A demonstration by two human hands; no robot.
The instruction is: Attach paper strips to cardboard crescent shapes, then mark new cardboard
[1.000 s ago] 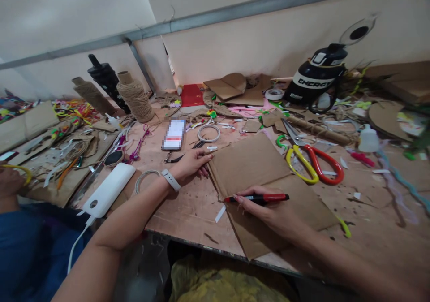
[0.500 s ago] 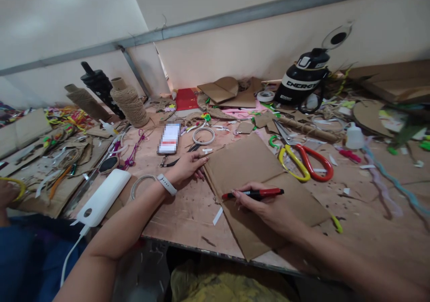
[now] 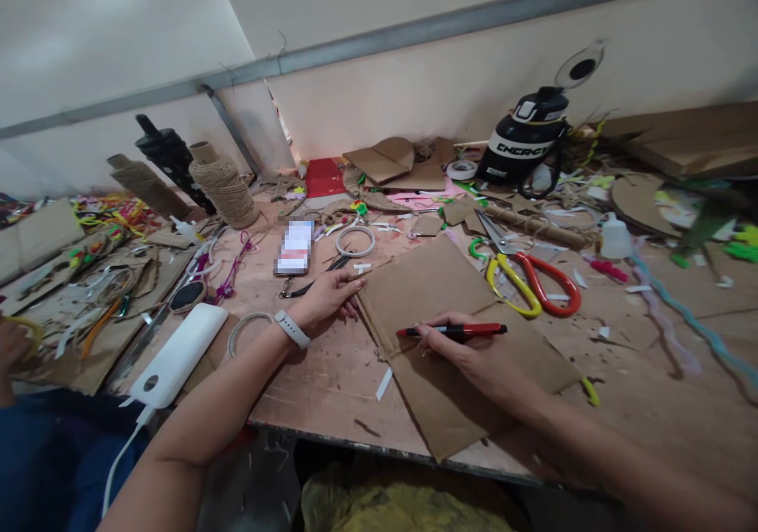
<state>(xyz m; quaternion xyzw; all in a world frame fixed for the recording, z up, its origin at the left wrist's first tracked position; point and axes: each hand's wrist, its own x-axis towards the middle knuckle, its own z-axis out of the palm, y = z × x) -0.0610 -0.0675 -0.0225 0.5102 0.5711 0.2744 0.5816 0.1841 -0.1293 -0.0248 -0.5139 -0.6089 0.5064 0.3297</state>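
Observation:
A folded brown cardboard sheet [image 3: 438, 279] lies at the table's front edge, a crease running across its middle. My left hand [image 3: 332, 295] is at its upper left corner, fingers closed on the edge, some curled out of sight beside it. In my right hand [image 3: 453, 346] is a red and black marker [image 3: 482, 330], held in a pinch like a pen. Its tip points left, close to the cardboard near the crease; whether it touches, I cannot tell. Large scissors [image 3: 521, 275] with one yellow and one red handle lie open just right of the cardboard.
A phone [image 3: 294, 248] and a white tape ring [image 3: 355, 241] lie beyond my left hand. A white power bank [image 3: 178, 357] with a cable sits at left, near another person's hand [image 3: 13, 346]. Twine spools [image 3: 222, 185], a black bottle [image 3: 521, 145] and cardboard scraps stand behind.
My right hand has moved the marker slightly right and up across the cardboard. My left hand stays at the corner. The whole view has shifted a little.

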